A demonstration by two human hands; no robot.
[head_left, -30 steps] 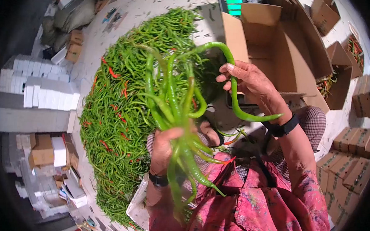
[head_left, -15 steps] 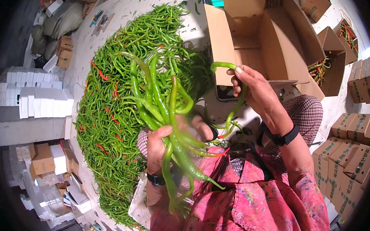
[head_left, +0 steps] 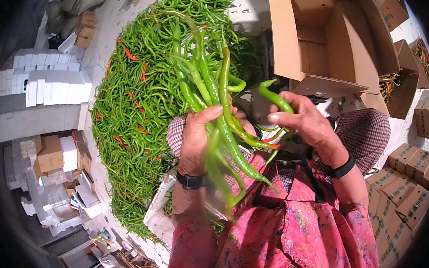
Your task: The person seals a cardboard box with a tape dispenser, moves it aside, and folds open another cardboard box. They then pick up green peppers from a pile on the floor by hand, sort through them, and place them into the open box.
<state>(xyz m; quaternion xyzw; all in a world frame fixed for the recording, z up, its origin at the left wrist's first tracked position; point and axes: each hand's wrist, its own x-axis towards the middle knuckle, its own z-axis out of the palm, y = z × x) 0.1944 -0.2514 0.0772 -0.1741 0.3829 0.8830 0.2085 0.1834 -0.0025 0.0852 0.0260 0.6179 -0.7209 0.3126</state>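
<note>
My left hand (head_left: 198, 138) is closed around a bunch of long green chili peppers (head_left: 209, 83), their ends sticking out above and below the fist. Some of them shade to brown or red at the tips. To the right, my right hand (head_left: 307, 120) pinches a single curved green chili pepper (head_left: 277, 96) between thumb and fingers. The rest of that pepper is partly hidden by the hand. Behind and left of both hands spreads a large heap of green chili peppers (head_left: 142, 130), with scattered red ones among them.
An open cardboard box (head_left: 315, 54) stands at the upper right. Beyond it are smaller boxes holding peppers (head_left: 387, 87). Printed cartons (head_left: 400, 192) are stacked at the right. White boxes (head_left: 57, 88) pile up at the left. A whitish container (head_left: 160, 217) sits by my left forearm.
My right hand has come lower and turned, still holding its pepper. The left hand keeps its bunch, nearer to the right hand now. The whole view has shifted.
</note>
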